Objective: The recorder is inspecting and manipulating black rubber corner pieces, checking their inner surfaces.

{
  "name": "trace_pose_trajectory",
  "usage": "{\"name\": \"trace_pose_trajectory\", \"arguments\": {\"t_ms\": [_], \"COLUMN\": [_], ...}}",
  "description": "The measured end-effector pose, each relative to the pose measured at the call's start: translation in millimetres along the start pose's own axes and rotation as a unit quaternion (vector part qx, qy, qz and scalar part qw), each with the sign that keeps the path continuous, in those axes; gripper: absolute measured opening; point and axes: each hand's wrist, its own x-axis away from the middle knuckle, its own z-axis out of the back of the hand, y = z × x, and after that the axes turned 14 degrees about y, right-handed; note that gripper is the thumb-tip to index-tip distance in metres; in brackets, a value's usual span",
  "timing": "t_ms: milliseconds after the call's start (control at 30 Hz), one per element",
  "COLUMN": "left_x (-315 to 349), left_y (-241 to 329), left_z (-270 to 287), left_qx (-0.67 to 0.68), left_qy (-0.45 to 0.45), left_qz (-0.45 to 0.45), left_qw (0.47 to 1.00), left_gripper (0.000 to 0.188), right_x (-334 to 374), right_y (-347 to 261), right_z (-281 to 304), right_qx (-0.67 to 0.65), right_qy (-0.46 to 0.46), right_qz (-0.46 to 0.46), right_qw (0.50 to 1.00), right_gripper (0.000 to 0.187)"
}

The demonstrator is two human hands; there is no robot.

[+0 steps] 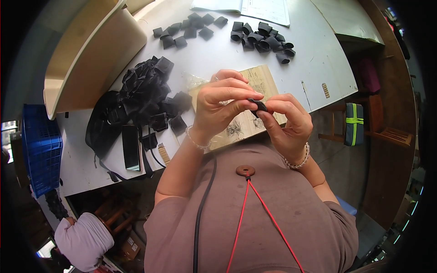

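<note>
Pinching a small black piece between their fingertips, the left hand and the right hand met above a wooden board on the white bench. Both hands were closed on the piece. A heap of black pieces lay to the left; a dark phone rested near the bench edge.

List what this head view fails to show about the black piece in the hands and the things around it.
- Black piece: mostly covered by the fingers of the left hand and right hand; its shape cannot be told.
- Wooden board: its middle is hidden behind both hands.
- Paper sheet: cut off by the top edge.
- Black pile: single pieces overlap, too tangled to count.
- Blue crate: bent and dim at the left rim.
</note>
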Motion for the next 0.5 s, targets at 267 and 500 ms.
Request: {"name": "trace_pose_trajectory", "arguments": {"t_ms": [267, 500], "left_x": [12.0, 23.2], "left_y": [-8.8, 0.5], "left_z": [-7.8, -5.6], "left_qx": [0.035, 0.087], "left_qy": [0.055, 0.1], "left_qz": [0.013, 0.155], "left_qw": [0.998, 0.979], "left_gripper": [0.021, 0.041], "right_x": [-1.7, 6.3], "right_y": [1.1, 9.8], "right_z": [-2.0, 2.6], "right_qx": [0.018, -0.118], "right_qy": [0.009, -0.015], "right_qz": [0.031, -0.194], "right_qw": [0.999, 0.974], "right_gripper": [0.017, 0.01]}}
